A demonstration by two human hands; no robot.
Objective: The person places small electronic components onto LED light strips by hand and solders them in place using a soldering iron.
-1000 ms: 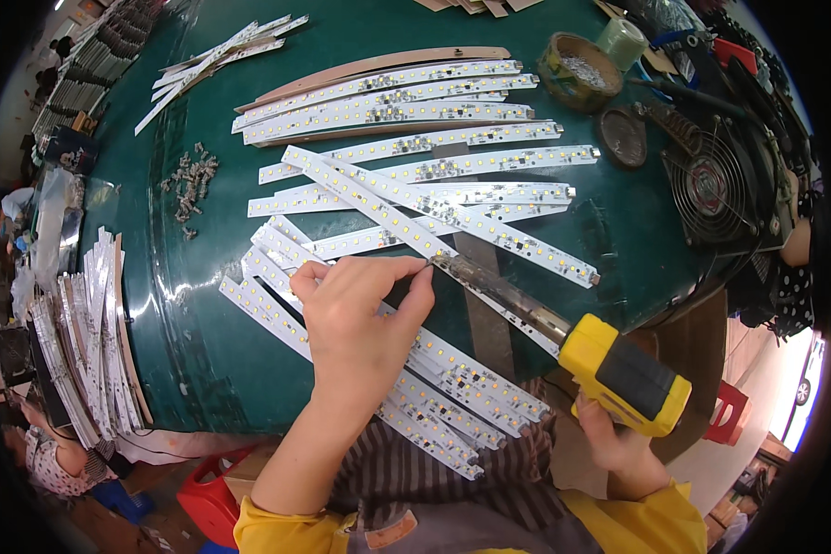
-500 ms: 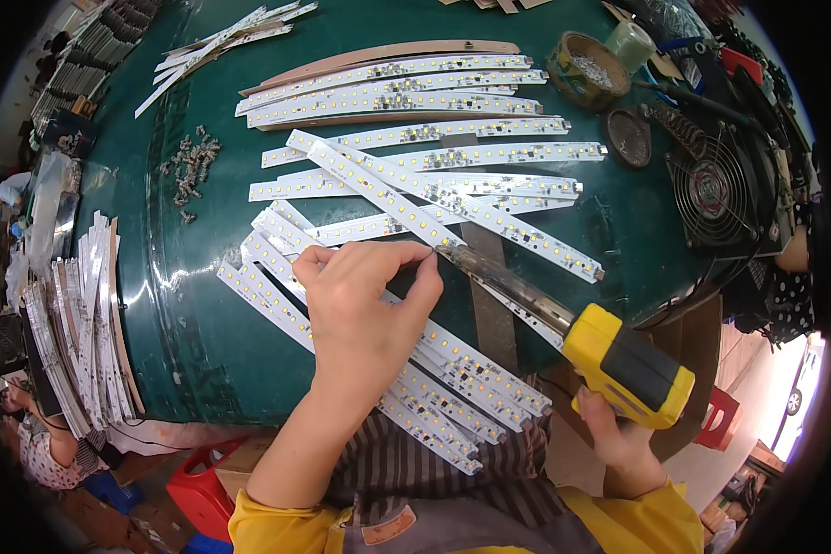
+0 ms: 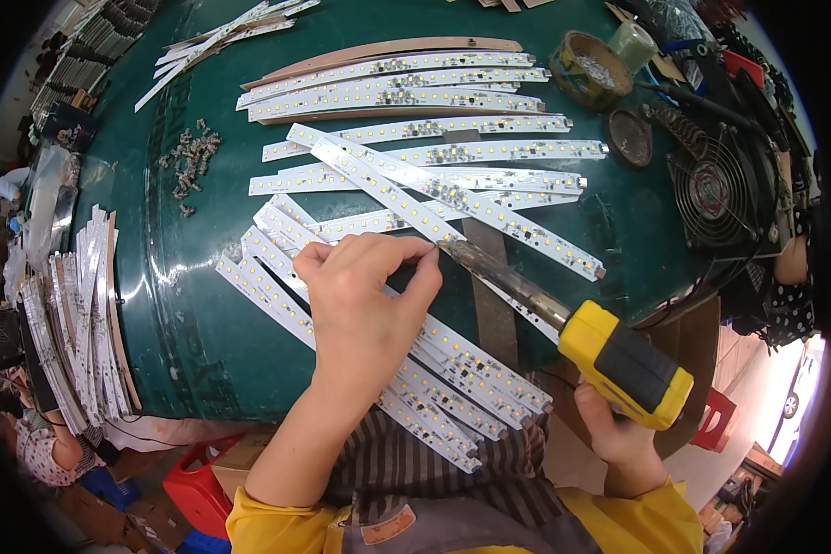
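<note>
My right hand (image 3: 616, 432) is wrapped round the grip of a yellow and black soldering gun (image 3: 623, 365). Its long metal barrel points up and left, and the tip meets a white LED strip (image 3: 374, 189) lying diagonally. Right beside that tip, thumb and forefinger of my left hand (image 3: 355, 291) are pinched together; whatever they hold is too small to make out. Beneath my left hand, several more LED strips (image 3: 471, 365) lie fanned out, partly hidden by the hand and wrist. Another LED strip (image 3: 517, 226) crosses just above the gun's barrel.
Rows of LED strips (image 3: 406, 97) fill the green table's (image 3: 185, 342) far middle. Small metal parts (image 3: 192, 166) are heaped at left, near stacked strips (image 3: 88, 323). On the right stand a round tub (image 3: 589, 69), a small dish (image 3: 629, 138) and a fan (image 3: 714, 189).
The LED strip under the tip has shifted slightly, its upper end moving right and down. The soldering gun has moved slightly left. My left hand stays pinched in nearly the same place.
</note>
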